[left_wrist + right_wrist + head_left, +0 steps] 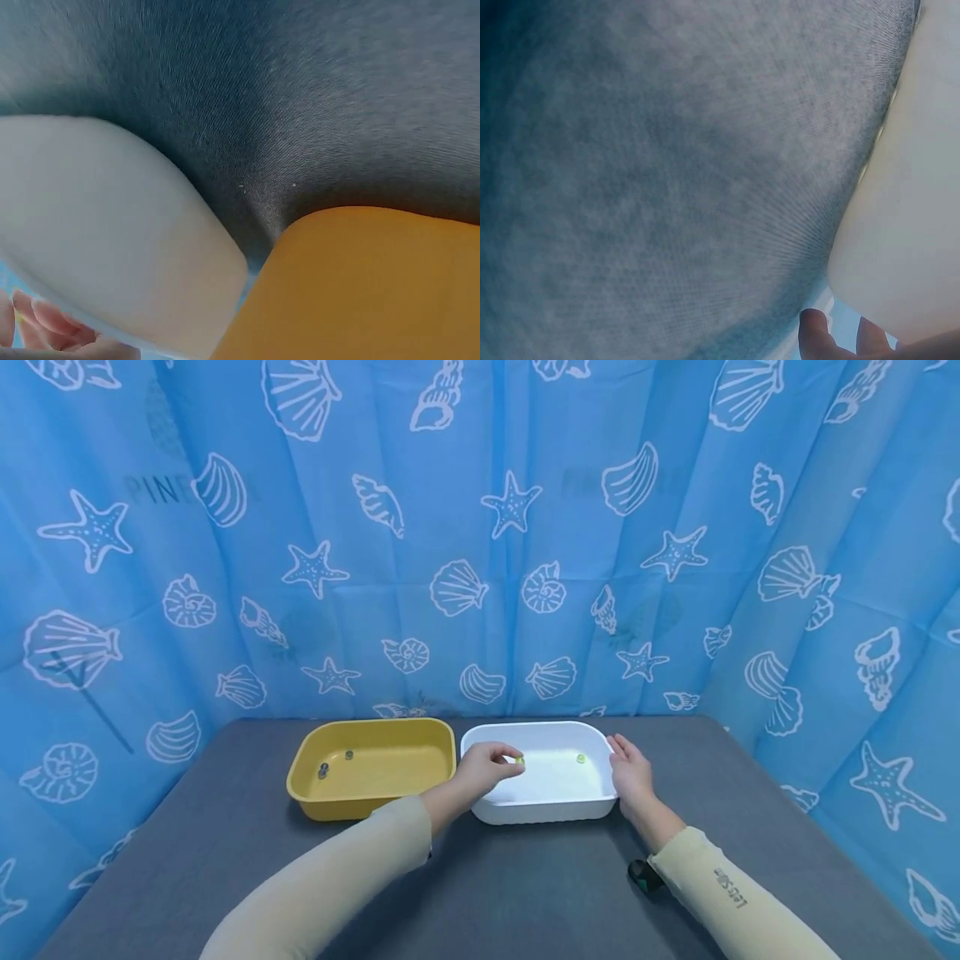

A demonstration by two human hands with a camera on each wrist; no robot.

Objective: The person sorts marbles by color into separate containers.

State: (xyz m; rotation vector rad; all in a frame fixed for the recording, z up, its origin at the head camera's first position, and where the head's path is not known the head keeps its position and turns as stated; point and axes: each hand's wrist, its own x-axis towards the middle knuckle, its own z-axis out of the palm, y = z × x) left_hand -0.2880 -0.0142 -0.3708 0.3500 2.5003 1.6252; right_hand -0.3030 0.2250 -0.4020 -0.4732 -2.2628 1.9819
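My left hand (pixel 483 772) is over the left part of a white tub (pixel 543 814) and pinches a small yellow-green piece (pixel 520 760) between thumb and fingertips. A second small yellow-green piece (pixel 581 758) lies on the tub's floor, towards the right. Against the tub's right outer wall rests my right hand (pixel 632 777), its fingers fairly straight along the rim. In the left wrist view, the left hand's curled fingers (pixel 52 326) show past the tub's wall. Only some fingertips (pixel 815 330) of the right hand appear in the right wrist view.
Left of the white tub stands a yellow tub (pixel 337 810) with several small grey pieces (pixel 323 771) inside. A dark object (pixel 645 877) shows by the right forearm. Grey cloth covers the table (pixel 525 893), and a blue shell-patterned curtain (pixel 465 543) hangs behind.
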